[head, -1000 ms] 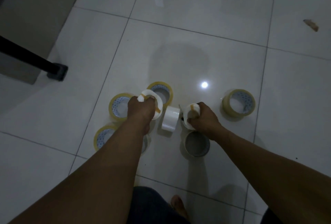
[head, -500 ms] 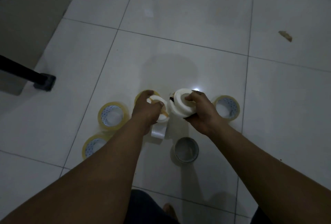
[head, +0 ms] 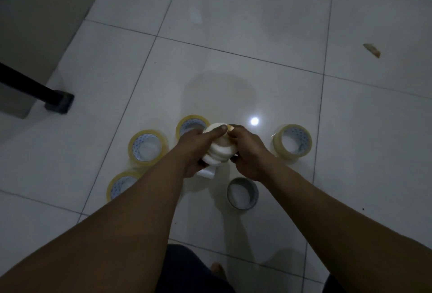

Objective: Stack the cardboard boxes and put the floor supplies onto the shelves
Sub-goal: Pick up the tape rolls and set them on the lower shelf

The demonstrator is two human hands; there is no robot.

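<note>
A small stack of white tape rolls (head: 219,152) is held just above the tiled floor between both hands. My left hand (head: 195,150) grips it from the left, thumb over the top. My right hand (head: 247,152) grips it from the right. Another white roll (head: 207,172) stands on edge on the floor under the stack, partly hidden. Several yellowish clear tape rolls lie flat around it: one (head: 147,147) to the left, one (head: 191,124) behind my left hand, one (head: 119,186) partly under my left forearm, one (head: 292,144) to the right. A grey roll (head: 243,193) lies nearer to me.
A black shelf foot (head: 57,100) stands on the floor at the left, with a cardboard box (head: 35,23) behind it. A brown scrap (head: 371,50) lies at the far right. My foot (head: 218,269) shows at the bottom edge.
Both hands came together, joining the white rolls they each held into one stack between them. The view shifted slightly.
</note>
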